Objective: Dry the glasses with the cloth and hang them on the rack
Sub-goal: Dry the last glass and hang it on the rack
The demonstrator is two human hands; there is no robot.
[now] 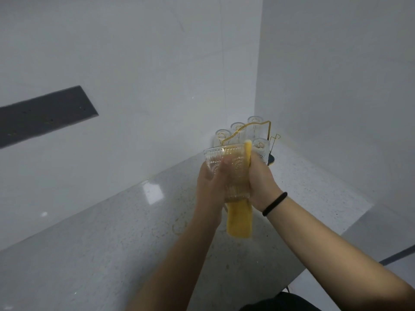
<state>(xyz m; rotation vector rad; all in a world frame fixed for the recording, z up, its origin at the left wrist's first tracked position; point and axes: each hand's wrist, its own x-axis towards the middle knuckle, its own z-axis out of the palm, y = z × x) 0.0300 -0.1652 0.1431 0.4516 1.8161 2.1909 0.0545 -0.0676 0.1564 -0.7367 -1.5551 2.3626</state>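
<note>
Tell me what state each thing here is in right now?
Clear embossed drinking glass: held up off the counter, rim tilted away.
Yellow cloth: pressed against the glass, its end hanging below.
Left hand: gripping the glass.
Right hand: holding the cloth.
Gold wire rack: standing in the corner.
Four clear ribbed glasses: upside down on the rack.

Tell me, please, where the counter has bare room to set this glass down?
The counter is bare left of the hands, along the wall. It is crowded only in the far corner, where the rack holds four glasses.
</note>
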